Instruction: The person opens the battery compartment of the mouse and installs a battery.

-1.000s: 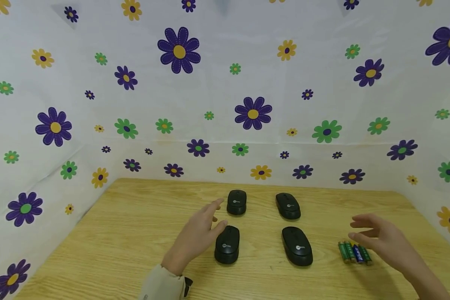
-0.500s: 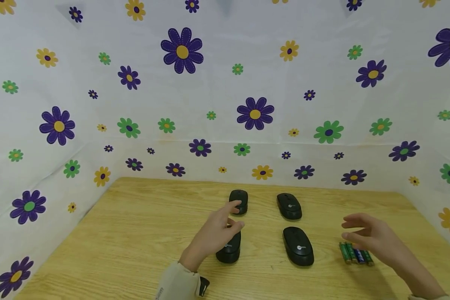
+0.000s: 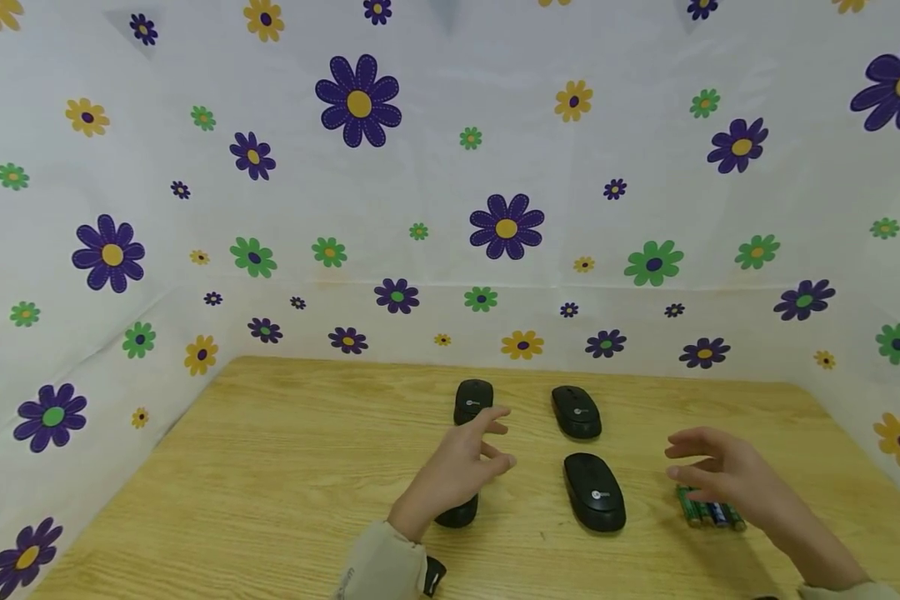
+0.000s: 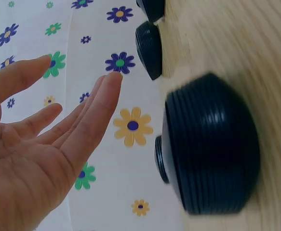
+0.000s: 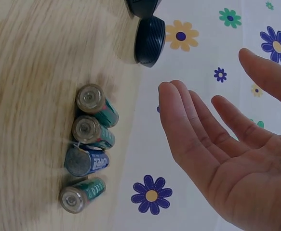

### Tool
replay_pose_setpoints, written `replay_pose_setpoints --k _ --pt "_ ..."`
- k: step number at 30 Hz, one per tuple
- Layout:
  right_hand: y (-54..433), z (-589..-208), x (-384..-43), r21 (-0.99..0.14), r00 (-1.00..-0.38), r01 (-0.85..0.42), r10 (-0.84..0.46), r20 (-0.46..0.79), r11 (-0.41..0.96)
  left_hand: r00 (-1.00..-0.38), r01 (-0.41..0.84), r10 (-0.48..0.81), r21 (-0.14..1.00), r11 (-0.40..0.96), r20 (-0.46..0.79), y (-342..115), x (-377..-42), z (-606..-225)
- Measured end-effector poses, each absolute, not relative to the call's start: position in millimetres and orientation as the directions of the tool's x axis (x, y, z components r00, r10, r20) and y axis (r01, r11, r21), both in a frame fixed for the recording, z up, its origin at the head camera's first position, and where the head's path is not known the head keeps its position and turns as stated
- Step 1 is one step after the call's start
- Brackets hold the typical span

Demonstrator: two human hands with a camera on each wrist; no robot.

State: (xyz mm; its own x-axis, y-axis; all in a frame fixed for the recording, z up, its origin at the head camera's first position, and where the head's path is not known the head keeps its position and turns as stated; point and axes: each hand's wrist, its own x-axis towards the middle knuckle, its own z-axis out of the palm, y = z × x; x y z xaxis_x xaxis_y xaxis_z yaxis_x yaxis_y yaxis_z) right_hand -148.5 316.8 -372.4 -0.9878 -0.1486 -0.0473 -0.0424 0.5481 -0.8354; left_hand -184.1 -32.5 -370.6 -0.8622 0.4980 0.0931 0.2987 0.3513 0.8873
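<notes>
My left hand hovers over the front left black computer mouse, covering most of it in the head view. Its fingers are relaxed and hold nothing; in the left wrist view they point past a mouse on the table. Behind it sits the back left mouse, its lower edge overlapped by the fingers. My right hand is raised by a row of batteries, its loose fingers also holding nothing. The right wrist view shows green batteries and a blue battery lying side by side.
Two more black mice, the back right mouse and the front right mouse, stand between the hands. All rest on a wooden table. A white flowered cloth encloses the back and sides.
My left hand has moved right, from left of the mice to over the front left one. The right hand has drifted slightly left above the batteries. Mice and batteries stay in place.
</notes>
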Motion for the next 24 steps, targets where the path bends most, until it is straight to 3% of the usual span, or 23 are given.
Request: replay_pose_setpoints --k 12,24 --pt "305 -376 -159 -0.852 -0.977 0.016 -0.174 -0.126 0.524 -0.866 0.137 0.501 0.965 0.223 0.007 -15 -182 -380" --pt "302 -385 -164 -0.877 -0.961 0.039 -0.223 -0.164 0.479 -0.842 0.103 0.539 0.973 0.206 -0.025 5 -183 -390"
